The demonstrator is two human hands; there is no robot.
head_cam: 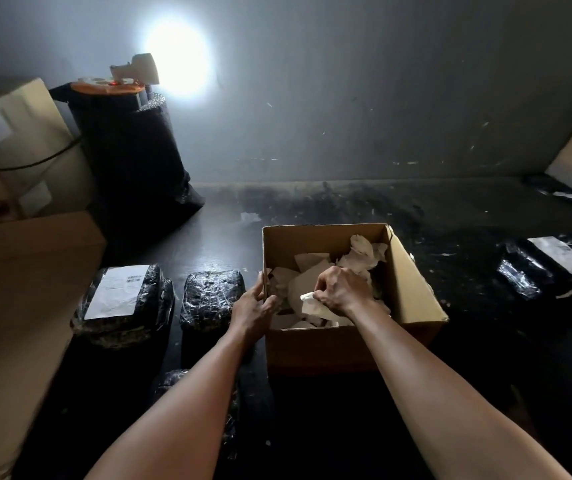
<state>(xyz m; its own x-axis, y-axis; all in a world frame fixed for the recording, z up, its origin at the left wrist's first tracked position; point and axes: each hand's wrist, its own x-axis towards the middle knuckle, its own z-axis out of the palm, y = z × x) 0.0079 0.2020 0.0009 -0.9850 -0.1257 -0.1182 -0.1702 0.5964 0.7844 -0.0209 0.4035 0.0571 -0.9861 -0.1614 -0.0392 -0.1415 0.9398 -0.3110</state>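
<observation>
An open cardboard box stands on the dark floor in front of me, filled with crumpled white and brown paper. My left hand grips the box's left wall near the front corner, thumb inside. My right hand is inside the box, fingers curled round a piece of white paper near the front.
Two black wrapped parcels lie left of the box, one with a white label, one plain; another lies under my left arm. Large cartons stack at the left. A black sack with a lamp stands behind. More parcels lie right.
</observation>
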